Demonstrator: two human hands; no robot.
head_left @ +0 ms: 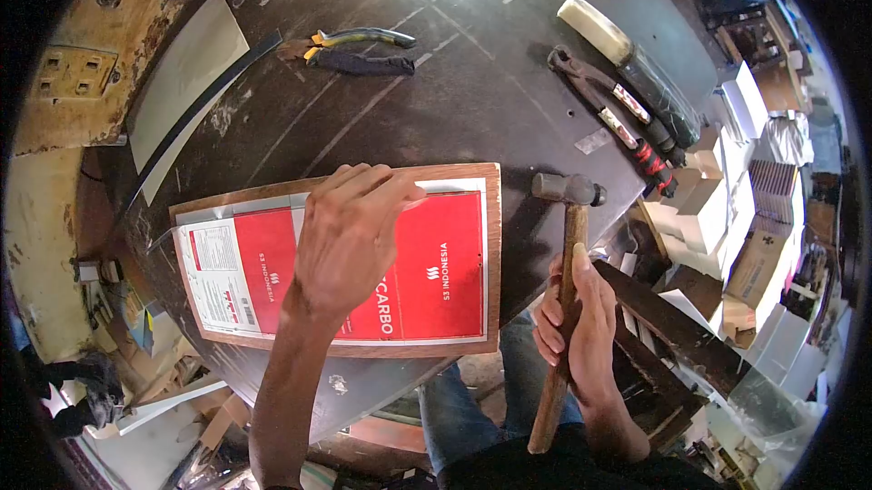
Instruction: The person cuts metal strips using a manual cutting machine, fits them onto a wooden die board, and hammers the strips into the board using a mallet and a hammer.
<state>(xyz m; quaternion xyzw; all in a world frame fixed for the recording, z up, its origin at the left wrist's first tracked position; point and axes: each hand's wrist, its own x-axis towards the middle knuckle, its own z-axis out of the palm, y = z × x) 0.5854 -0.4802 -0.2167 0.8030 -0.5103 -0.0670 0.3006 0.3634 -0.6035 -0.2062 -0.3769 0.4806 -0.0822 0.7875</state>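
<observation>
My right hand [581, 331] is wrapped round the wooden handle of a hammer [574, 245]. The hammer stands head up, just right of a wooden board [493, 263]. On that board lies a red and white printed sheet [445, 277] with the words "S3 INDONESIA" on it. My left hand [352, 236] is over the sheet near the board's far edge. Its fingers are curled together, with the thumb towards the right; what they hold, if anything, is hidden. The hand and forearm cover the middle of the print.
Pliers [363, 51] with yellow and black handles lie on the dark table [472, 118] beyond the board. At the far right are pincers [613, 113] with taped handles beside a long wrapped tool [627, 68]. A pale sheet [191, 90] and a dark strip [204, 108] lie at left.
</observation>
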